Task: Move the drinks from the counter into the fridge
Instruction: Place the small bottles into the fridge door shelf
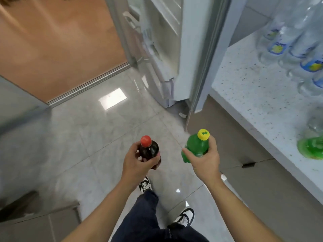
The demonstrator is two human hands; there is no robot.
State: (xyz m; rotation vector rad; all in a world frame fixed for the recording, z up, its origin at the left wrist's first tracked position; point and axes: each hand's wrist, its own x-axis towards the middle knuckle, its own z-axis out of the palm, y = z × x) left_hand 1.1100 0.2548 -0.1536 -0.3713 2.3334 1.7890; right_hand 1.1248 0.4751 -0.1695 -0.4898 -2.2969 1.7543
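My left hand [136, 165] grips a dark cola bottle [149, 151] with a red cap, held upright over the tiled floor. My right hand [206, 159] grips a green soda bottle [195, 147] with a yellow cap, just left of the counter's front. The fridge [157, 49] stands ahead with its door [190, 49] swung open, pale shelves showing inside. On the white speckled counter [253, 88] at the right stand several clear bottles [286, 41] with blue and yellow labels, and another green bottle [311, 147] near the right edge.
Grey glossy floor tiles [97, 130] lie between me and the fridge. An orange-brown wall panel [57, 41] fills the upper left. Grey cabinet fronts [244, 154] run under the counter, and a grey cabinet [35, 220] sits at lower left. My legs and shoes [183, 217] are below.
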